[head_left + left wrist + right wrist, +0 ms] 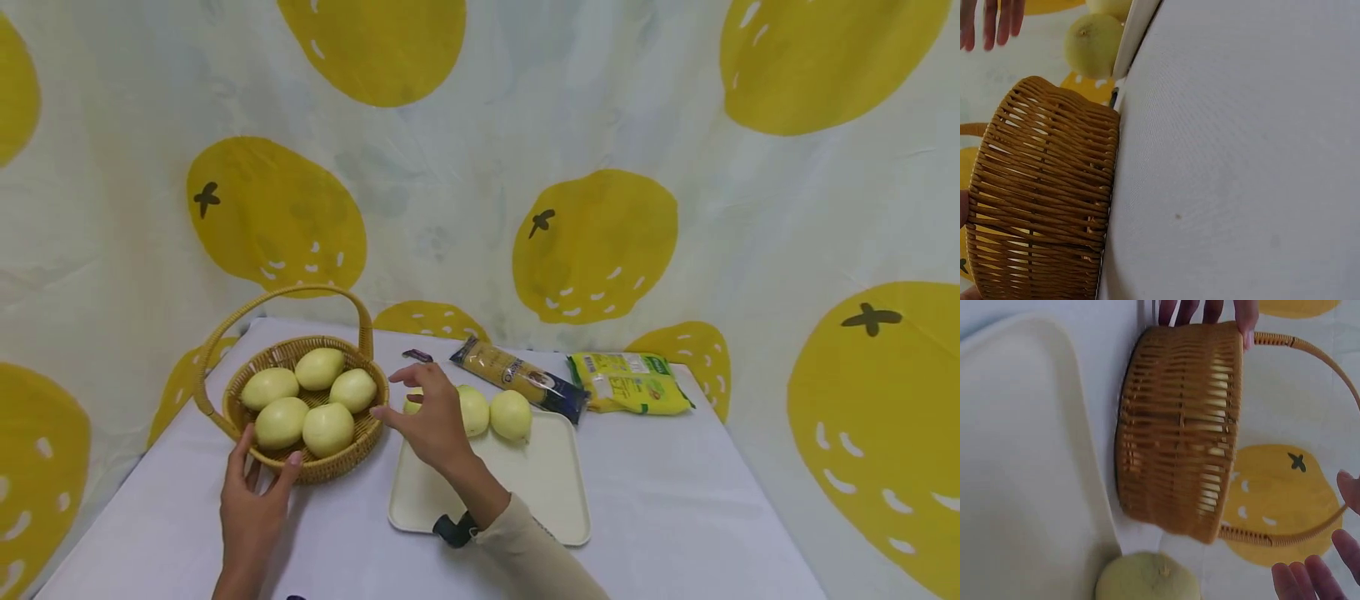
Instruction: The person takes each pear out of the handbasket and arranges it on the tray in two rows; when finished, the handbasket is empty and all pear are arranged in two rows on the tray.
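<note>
A wicker basket (322, 473) with a tall arched handle stands on the left of the table. Inside it lie several pale yellow-green round fruits (327, 430). My left hand (253, 508) holds the basket's near rim, thumb and index finger at the edge; in the right wrist view, other fingers (1213, 311) lie against its outer wall. My right hand (435, 417) hovers by the basket's right rim with thumb and fingers spread, holding nothing. In the right wrist view its fingers (1319, 578) are apart from the basket wall.
Right of the basket sits a cream tray (540, 492) with pale fruits (511, 415) at its far edge, partly hidden by my right hand. Behind are a pasta packet (517, 375), a yellow-green bag (630, 383) and a small dark wrapped item (417, 355). A fruit-print curtain (465, 208) backs the table.
</note>
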Motion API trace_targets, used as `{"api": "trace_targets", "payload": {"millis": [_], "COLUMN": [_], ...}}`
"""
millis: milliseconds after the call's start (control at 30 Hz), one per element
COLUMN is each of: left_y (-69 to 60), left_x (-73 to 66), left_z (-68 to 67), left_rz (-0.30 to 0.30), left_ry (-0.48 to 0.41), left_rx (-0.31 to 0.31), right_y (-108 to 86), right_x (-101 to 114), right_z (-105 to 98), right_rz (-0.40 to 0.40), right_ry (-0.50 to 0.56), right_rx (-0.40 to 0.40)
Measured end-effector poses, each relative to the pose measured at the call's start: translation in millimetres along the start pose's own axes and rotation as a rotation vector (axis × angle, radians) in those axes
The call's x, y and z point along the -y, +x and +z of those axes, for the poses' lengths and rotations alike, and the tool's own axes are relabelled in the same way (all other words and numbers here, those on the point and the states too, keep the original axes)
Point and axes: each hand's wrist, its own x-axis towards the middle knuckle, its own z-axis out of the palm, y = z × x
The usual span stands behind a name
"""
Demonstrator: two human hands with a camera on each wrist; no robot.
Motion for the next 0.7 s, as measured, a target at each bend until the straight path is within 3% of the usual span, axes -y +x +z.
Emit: {"api": "trace_targets", "payload": {"millis": [500,700], "left_y": [4.8,4.1], "left_x": [2.3,2.9], "left_z": [5.0,4.9], "left_rz": [-0.003,0.012], "left_ry": [-0.035,-0.022], "left_rx": [-0.013,-0.010], "right_y": [12.6,17.6], "right_x": [2.7,-5.0], "right_z": [62.5,80.5], "right_rz": [-0.027,-0.045], "right_ry": [-0.117,-0.276], "right_rx": [0.201,0.245]}}
